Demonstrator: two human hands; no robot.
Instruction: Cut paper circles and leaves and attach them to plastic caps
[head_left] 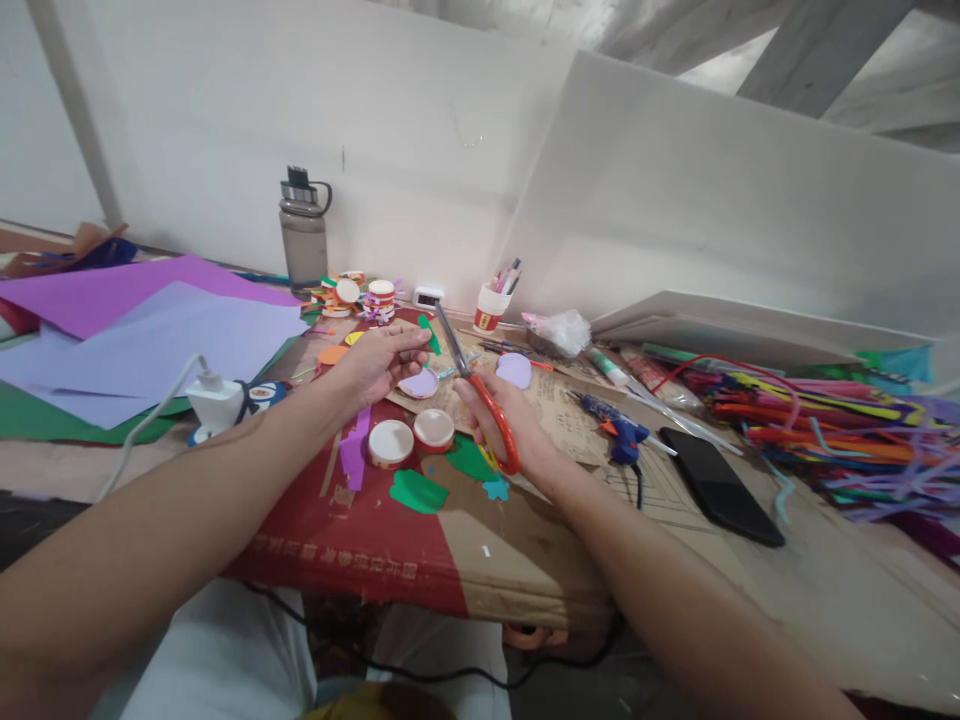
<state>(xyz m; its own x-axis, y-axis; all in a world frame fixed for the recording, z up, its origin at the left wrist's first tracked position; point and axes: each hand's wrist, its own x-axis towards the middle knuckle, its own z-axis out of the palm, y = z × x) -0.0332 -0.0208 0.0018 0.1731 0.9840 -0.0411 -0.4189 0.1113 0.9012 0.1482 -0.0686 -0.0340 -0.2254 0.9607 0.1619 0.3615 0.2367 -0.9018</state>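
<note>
Between the thumb and fingers of my left hand (pixel 382 362) is a small piece of green paper (pixel 430 334). My right hand (pixel 501 405) grips a pair of scissors (pixel 491 415) with red-orange handles, blades pointing up and away, close to the green piece. Whether the blades are parted is hard to make out. Below the hands are two round white paper lids (pixel 391 441) with red sides, a purple paper strip (pixel 355 450), a cut green paper shape (pixel 419 491) and a small blue flower cutout (pixel 496 488). A lilac paper disc (pixel 514 370) lies beyond my right hand.
At the left are purple and lilac sheets (pixel 172 340) and a white plug adapter (pixel 216 400). A water bottle (pixel 304 235) and a pen cup (pixel 492 307) stand behind. A glue gun (pixel 619 430), a black phone (pixel 720 485) and colourful pipe cleaners (pixel 840 430) lie right.
</note>
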